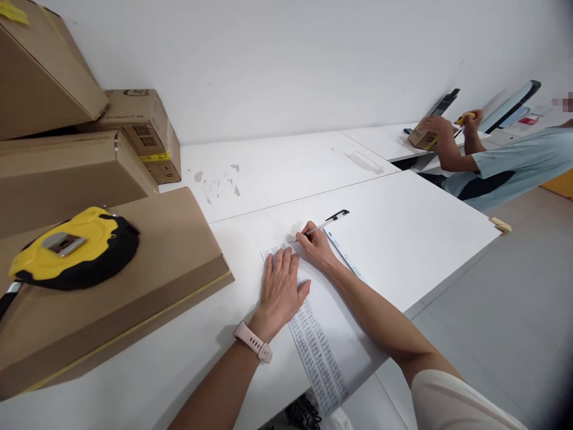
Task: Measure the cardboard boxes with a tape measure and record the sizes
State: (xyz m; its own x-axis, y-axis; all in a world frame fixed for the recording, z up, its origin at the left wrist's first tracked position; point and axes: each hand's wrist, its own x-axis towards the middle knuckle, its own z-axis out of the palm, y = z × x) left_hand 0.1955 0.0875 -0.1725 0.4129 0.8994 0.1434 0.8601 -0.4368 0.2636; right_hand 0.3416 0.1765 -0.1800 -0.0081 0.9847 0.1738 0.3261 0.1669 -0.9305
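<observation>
A printed sheet of paper (319, 349) lies on the white table (403, 239). My left hand (281, 291) rests flat on its upper part, fingers stretched out, a pale pink watch on the wrist. My right hand (317, 243) is closed round a white pen with a black cap (329, 220), and the pen's tip touches the top of the sheet.
A large flat cardboard box (147, 286) lies at the left with a yellow tape measure (74, 248) on top. More cardboard boxes (143, 128) are stacked behind against the wall. At the far right another person (505, 164) handles a small box with a yellow tool.
</observation>
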